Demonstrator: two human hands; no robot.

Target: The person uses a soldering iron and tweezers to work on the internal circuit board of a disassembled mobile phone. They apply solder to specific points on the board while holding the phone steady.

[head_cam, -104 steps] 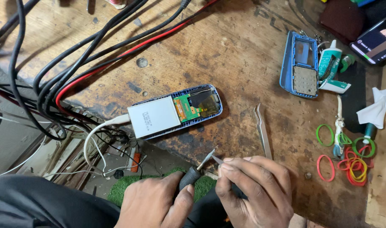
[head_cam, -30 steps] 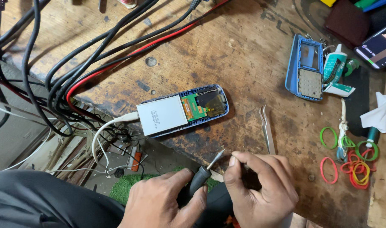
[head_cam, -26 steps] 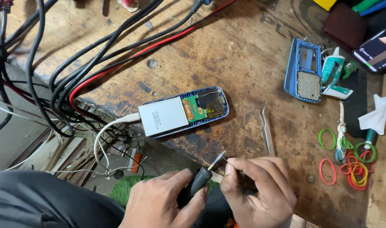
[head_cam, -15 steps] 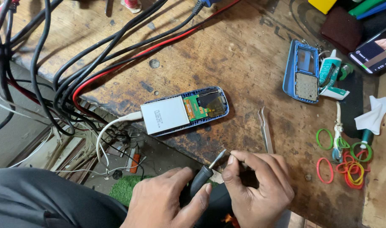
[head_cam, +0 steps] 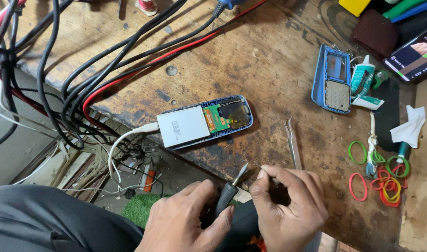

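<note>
Head view: the left hand [head_cam: 188, 221] grips a soldering iron [head_cam: 230, 191] by its dark handle, tip raised toward the right hand [head_cam: 288, 205], whose fingertips pinch something too thin to identify just beside that tip. Both hands sit at the bench [head_cam: 269, 70] edge, probably for steadiness. The opened phone [head_cam: 204, 122] lies face-up ahead, circuit board exposed and cable plugged in, tweezers [head_cam: 293, 142] within reach beside it.

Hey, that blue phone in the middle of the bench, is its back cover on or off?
Off. The blue phone lies with its white battery and green circuit board exposed.
</note>
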